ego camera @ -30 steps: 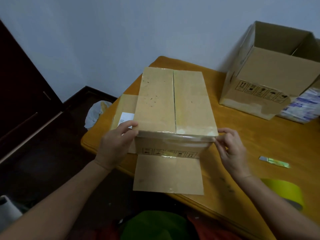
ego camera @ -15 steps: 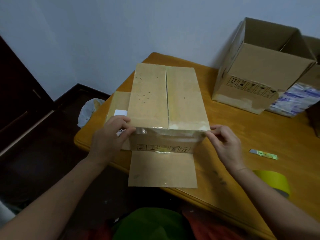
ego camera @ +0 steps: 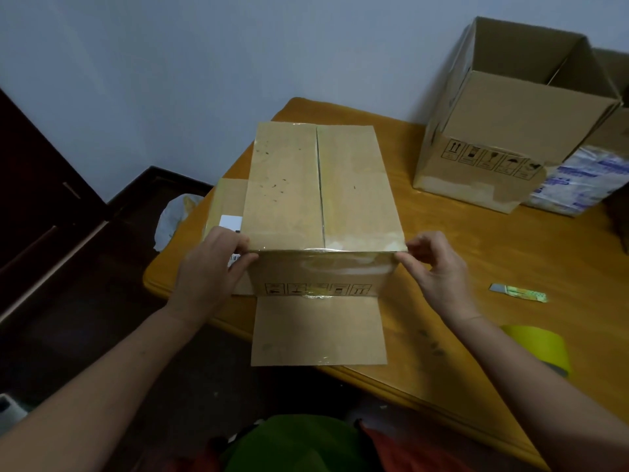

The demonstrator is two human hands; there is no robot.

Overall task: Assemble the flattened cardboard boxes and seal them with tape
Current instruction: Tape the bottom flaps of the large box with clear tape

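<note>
So the left hand (ego camera: 211,264) and right hand (ego camera: 439,267) gripped the box (ego camera: 320,189) between them: 2 flaps shut, seam seemingly untaped.

A brown rectangular cardboard box (ego camera: 323,199) is sitting on an orange-brown wooden table (ego camera: 476,250), its two top flaps meeting along a centre seam. The left hand (ego camera: 211,267) is gripping its seven-o'clock top corner, and the right hand (ego camera: 439,267) is pinching the five-o'clock corner. A taller open-topped cardboard carton (ego camera: 510,131) is standing at two o'clock, and a yellow-green tape roll (ego camera: 537,345) is lying at four o'clock.
</note>
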